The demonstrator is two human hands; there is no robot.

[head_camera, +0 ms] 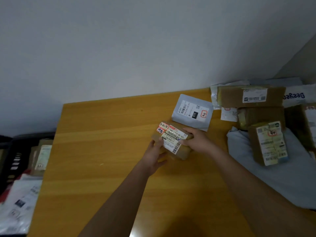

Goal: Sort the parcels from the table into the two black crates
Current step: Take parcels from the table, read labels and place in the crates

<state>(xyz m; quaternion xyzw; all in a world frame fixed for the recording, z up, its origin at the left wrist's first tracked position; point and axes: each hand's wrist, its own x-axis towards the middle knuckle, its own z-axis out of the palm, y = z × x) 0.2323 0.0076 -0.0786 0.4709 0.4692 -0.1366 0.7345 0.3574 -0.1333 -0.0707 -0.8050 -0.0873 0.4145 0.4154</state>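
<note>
While both forearms reach in from the bottom edge, two hands hold one small brown parcel (172, 140) over the wooden table (106, 151). Left hand (154, 157) cups the parcel's near-left end, fingers curled beneath it and thumb along its side. Right hand (199, 140) grips the right end, fingers wrapped over the top edge beside the labels. One handwritten sticker reading 3-2-9 sits at the parcel's far-left corner. Just beyond the right fingertips lies one grey mailer bag (192, 112), flat on the table. Further right of the right hand, a heap holds at least four brown boxes (250, 96) and several pale bags; the exact count is unclear. Far left of the left fingers, below the table's edge, one black crate (15, 151) holds blurred parcels
</note>
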